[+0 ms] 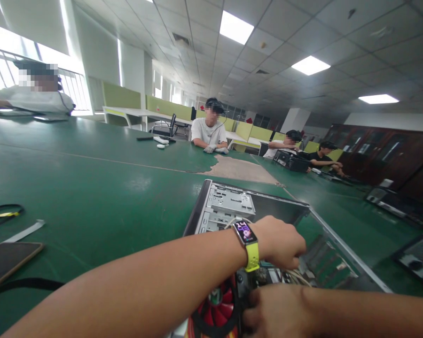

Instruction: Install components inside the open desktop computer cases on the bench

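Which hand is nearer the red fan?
Right. The right hand sits just beside the red fan, at its edge; the left hand is farther back in the computer case, by the white cables.

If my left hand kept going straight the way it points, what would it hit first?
Probably the pale cables just beyond the left hand, inside the open computer case, then the green circuit board. Depth is unclear; it may already touch them.

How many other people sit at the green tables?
4: far-left person in white shirt; centre person in white shirt; on the right, leaning person in white shirt and person in black shirt. Others may be hidden farther back.
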Action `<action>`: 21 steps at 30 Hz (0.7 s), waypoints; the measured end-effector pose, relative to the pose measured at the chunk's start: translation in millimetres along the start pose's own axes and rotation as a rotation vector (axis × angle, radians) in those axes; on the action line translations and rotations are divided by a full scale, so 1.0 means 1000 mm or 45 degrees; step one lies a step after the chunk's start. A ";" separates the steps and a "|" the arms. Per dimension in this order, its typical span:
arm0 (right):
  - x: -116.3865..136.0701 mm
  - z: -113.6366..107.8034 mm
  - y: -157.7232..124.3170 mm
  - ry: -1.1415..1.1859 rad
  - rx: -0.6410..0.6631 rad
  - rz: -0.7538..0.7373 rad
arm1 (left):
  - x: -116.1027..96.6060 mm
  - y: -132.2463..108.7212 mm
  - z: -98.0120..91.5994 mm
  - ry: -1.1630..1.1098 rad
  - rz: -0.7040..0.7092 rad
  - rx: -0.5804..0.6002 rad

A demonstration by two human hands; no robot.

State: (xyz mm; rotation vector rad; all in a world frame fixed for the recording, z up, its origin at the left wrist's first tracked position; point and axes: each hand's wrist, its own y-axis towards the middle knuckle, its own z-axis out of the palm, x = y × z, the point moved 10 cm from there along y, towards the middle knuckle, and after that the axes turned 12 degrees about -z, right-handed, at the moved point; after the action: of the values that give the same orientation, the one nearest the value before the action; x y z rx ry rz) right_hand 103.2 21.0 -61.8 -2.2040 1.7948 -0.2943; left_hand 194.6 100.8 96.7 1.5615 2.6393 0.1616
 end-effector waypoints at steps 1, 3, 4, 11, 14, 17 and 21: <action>0.000 -0.002 -0.003 0.007 0.013 0.005 | 0.000 0.000 -0.001 -0.004 0.001 -0.006; -0.001 -0.014 -0.010 -0.001 -0.005 0.059 | 0.001 -0.001 -0.004 -0.013 0.002 -0.017; 0.001 -0.027 -0.014 -0.009 -0.063 0.090 | 0.002 -0.001 -0.006 -0.018 -0.001 -0.025; -0.008 -0.125 -0.178 0.581 -1.193 1.170 | 0.010 0.001 0.009 -0.002 -0.089 0.159; 0.008 -0.118 -0.264 0.913 -1.706 1.529 | 0.008 0.003 0.044 0.057 -0.100 0.475; 0.014 -0.112 -0.305 1.034 -1.945 1.760 | -0.006 -0.007 0.072 -0.139 0.004 0.886; -0.007 -0.112 -0.295 1.145 -1.782 1.751 | -0.029 -0.044 0.083 -0.631 0.093 1.516</action>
State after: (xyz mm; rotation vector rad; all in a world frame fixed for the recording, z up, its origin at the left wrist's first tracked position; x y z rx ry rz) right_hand 335.7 72.8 145.0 -0.2786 4.2410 0.5413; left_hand 179.5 59.1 9.5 1.5223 2.2490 -1.7955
